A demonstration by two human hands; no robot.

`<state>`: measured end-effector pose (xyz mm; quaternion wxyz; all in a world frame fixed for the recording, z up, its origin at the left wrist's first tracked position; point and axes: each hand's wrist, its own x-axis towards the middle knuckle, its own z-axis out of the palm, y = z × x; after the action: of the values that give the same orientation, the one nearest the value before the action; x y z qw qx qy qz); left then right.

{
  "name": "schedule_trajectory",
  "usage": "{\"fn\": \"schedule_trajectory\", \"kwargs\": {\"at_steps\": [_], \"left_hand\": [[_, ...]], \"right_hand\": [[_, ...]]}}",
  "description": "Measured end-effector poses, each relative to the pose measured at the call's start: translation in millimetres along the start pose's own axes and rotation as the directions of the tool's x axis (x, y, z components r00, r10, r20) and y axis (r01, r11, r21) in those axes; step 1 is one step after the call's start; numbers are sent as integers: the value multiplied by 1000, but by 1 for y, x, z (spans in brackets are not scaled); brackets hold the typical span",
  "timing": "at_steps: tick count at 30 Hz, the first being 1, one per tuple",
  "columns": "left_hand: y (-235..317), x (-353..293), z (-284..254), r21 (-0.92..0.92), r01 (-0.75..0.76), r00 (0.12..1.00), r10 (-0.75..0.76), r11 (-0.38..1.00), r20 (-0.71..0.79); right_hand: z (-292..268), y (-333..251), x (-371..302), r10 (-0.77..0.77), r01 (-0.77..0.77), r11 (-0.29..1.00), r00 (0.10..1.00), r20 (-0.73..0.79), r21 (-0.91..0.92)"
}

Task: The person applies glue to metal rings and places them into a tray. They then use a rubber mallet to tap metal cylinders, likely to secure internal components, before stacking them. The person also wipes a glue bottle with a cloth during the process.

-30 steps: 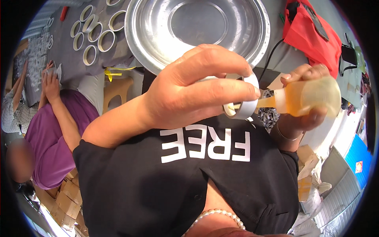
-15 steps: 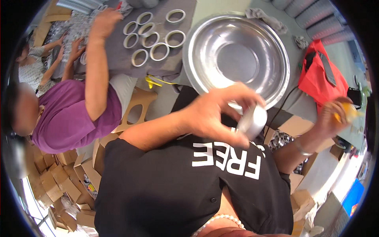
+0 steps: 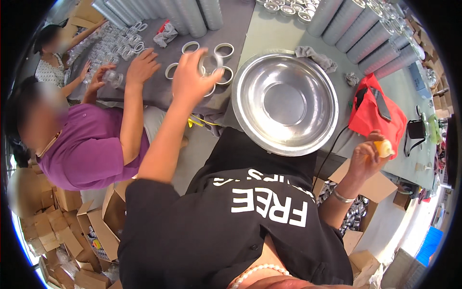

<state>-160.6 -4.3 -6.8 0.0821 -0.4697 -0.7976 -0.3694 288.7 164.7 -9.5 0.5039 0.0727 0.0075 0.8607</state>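
Note:
My left hand (image 3: 187, 79) is raised over the dark cloth at the left of the table, its fingers curved round a silver metal ring (image 3: 215, 61) that is blurred by motion. Several similar pale metal rings (image 3: 233, 50) lie on the cloth around and beneath it, some partly hidden by the hand. At the right, my right hand (image 3: 364, 158) grips a small soft-looking yellow and white thing (image 3: 384, 148) whose kind I cannot make out. In front of me stands a wide, shiny metal basin (image 3: 285, 104), with nothing in it that I can see.
Grey stacked columns (image 3: 356, 26) stand at the back right. A red bag (image 3: 380, 118) with a dark phone-like object lies right of the basin, a grey rag (image 3: 315, 59) on its far rim. A co-worker in purple (image 3: 96, 139) works at the left. Open cardboard boxes (image 3: 103, 221) flank me.
My left hand has carried the ring from in front of my chest up and left to the rings on the cloth. My right hand has moved slightly left and down, still holding the yellow thing.

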Motion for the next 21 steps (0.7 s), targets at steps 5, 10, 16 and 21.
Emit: {"fn": "schedule_trajectory", "kwargs": {"at_steps": [5,10,16,21], "left_hand": [[-22,103,64,241,55,990,-85,969,113],[-53,140,108,407,90,936,-217,909,277],[-35,137,115,76,-129,991,131,989,-22],[72,119,91,-509,-115,950,245,853,196]], "right_hand": [[27,-22,9,-14,49,984,979,203,-172],[10,-32,-17,-90,108,985,987,132,-134],[-21,-61,-47,-236,219,914,972,-6,-342],[-24,-36,-11,-153,149,929,988,15,-339]]}}
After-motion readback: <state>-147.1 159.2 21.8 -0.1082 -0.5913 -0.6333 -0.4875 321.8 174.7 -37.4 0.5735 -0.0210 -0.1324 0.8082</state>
